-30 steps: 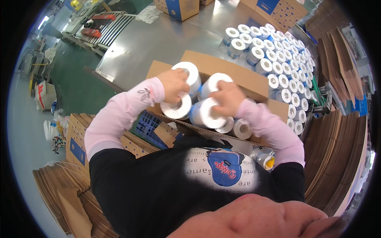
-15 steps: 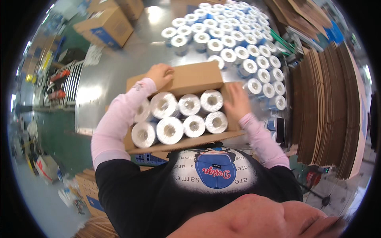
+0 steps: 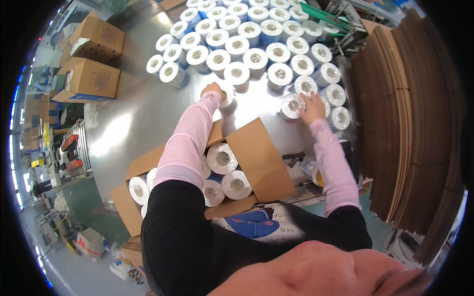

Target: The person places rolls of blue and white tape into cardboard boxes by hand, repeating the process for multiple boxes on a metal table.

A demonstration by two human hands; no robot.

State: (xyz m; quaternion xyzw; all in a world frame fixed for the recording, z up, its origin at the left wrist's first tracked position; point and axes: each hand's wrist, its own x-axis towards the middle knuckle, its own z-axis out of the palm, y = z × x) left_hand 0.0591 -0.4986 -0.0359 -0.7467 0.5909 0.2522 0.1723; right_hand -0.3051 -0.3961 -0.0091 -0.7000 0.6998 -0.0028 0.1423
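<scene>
open cardboard carton (image 3: 256, 163) sits at the near edge of the metal table (image 3: 133, 128), flaps out. several white film-wrapped rolls with blue banding already stand inside it (image 3: 222, 159), cores facing up; the left forearm hides part of the box, so a full count is not possible. judging from the visible rows, the carton reads as partly filled, with room left.

large stock of loose rolls (image 3: 256, 47) stands in rows at the far side of the table, so plenty remains to be packed, by the look of it.

left hand (image 3: 213, 91) reaches out over a roll (image 3: 228, 98) at the near edge of the stock. fingers curl down over its top, seemingly clamped on it, though the grip itself is mostly hidden behind the hand.

right hand (image 3: 312, 103) is on another roll (image 3: 291, 106) at the right of the stock, fingers spread apart and laid against its side and top; a full clasp is not evident.

orientation: both rolls stand upright on end, long axis vertical, hollow core pointing up toward the camera. rolls in the carton stand the same way.

flattened corrugated sheets (image 3: 405, 128) stacked on edge to the right. two closed brown cartons (image 3: 94, 59) further left on the table.
</scene>
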